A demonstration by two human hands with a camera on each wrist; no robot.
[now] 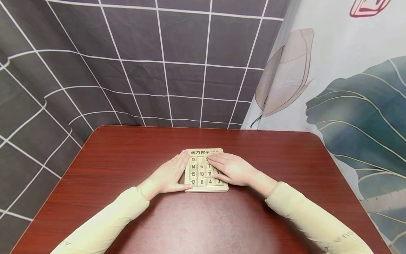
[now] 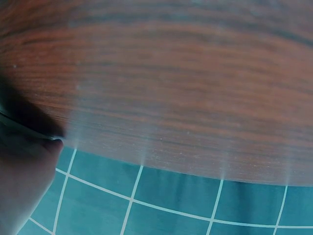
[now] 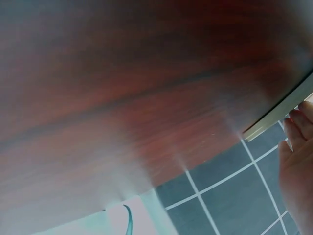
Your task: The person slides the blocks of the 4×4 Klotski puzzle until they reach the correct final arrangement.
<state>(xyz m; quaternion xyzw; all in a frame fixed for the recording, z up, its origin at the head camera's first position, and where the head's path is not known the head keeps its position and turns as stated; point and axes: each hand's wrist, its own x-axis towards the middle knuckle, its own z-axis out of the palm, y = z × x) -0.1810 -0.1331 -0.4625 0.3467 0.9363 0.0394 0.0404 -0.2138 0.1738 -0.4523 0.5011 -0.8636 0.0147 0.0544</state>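
Observation:
A pale wooden number slide puzzle (image 1: 206, 189) lies flat on the table, with dark printed lettering along its top. Its top row shows tile 13 (image 1: 193, 159), then a gap, then tile 9, partly under a fingertip. My left hand (image 1: 169, 174) rests at the puzzle's left side, fingers extended along the upper edge and thumb on the lower left corner. Across the right side lies my right hand (image 1: 236, 169), fingers stretched over the tiles and covering part of the right column. The right wrist view shows the puzzle's edge (image 3: 279, 112) beside the fingertips.
The puzzle is on a reddish-brown wooden table (image 1: 133, 148) with rounded far corners. A dark curtain with a white grid (image 1: 184, 38) hangs behind and to the left. At the right hangs a pale curtain with leaf prints (image 1: 358, 106).

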